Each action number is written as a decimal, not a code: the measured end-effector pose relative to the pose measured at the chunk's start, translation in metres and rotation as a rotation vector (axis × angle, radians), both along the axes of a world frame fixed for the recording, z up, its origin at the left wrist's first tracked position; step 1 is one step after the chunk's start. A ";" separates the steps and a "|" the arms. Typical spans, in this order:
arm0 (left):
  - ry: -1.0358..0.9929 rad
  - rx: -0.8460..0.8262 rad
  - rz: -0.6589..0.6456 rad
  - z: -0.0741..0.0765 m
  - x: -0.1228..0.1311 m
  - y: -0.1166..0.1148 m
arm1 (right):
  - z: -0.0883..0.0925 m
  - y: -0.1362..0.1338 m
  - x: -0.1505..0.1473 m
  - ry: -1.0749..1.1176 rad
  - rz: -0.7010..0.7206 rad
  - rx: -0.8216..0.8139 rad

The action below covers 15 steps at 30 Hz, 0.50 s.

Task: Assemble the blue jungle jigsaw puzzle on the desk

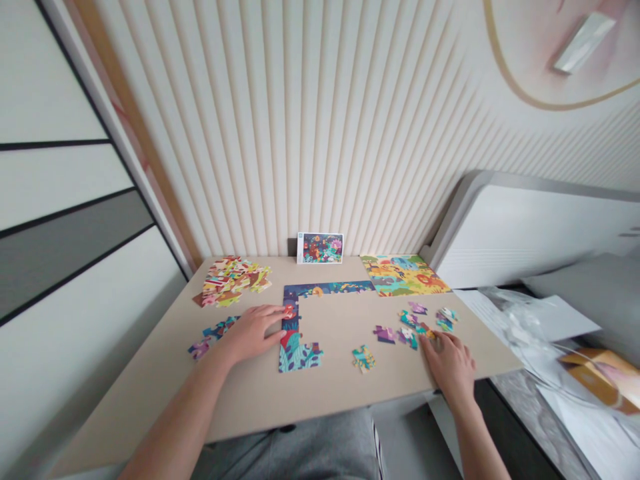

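Note:
My left hand [255, 331] lies with outstretched fingers over the left side of a partly joined jigsaw puzzle [291, 360]. Its fingertips touch the dark blue and red pieces there. The joined part forms a top strip [330, 288], a left column and a short bottom-left corner. On the right, my right hand [450, 360] has its fingers curled, with thumb and forefinger at an orange-and-yellow puzzle piece [429, 334]. Loose pieces lie about it: a purple one [385, 335], a teal one [408, 338] and a purple-green one [447, 318]. A teal-yellow piece [363, 359] sits apart, nearer me.
A picture card [320, 249] stands against the ribbed wall. A finished animal puzzle [405, 275] lies at the back right, a heap of bright pieces [233, 283] at the back left. More blue-purple pieces [201, 347] lie beside my left hand. A bed [540, 233] adjoins the table.

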<state>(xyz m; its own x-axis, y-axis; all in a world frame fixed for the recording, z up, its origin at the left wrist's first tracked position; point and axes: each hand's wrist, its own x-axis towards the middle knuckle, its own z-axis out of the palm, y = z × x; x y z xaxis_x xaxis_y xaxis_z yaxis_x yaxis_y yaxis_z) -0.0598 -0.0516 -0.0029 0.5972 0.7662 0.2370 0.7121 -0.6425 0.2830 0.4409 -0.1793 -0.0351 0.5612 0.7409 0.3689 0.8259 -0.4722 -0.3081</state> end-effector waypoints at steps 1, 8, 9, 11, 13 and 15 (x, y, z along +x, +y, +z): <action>-0.002 0.002 0.004 0.000 0.000 0.000 | 0.000 0.001 -0.001 0.020 -0.010 0.022; 0.010 0.003 0.005 0.001 0.001 -0.001 | -0.005 -0.005 -0.004 0.320 -0.116 0.273; 0.008 0.005 0.007 0.001 0.001 -0.001 | -0.005 -0.006 -0.005 0.329 -0.126 0.287; -0.001 0.007 0.008 0.001 0.001 -0.001 | -0.005 -0.007 -0.007 0.323 -0.126 0.305; -0.008 0.008 0.006 0.001 0.001 -0.001 | -0.004 -0.007 -0.008 0.308 -0.101 0.307; -0.014 0.009 0.004 0.001 0.001 -0.001 | -0.003 -0.007 -0.009 0.292 -0.068 0.295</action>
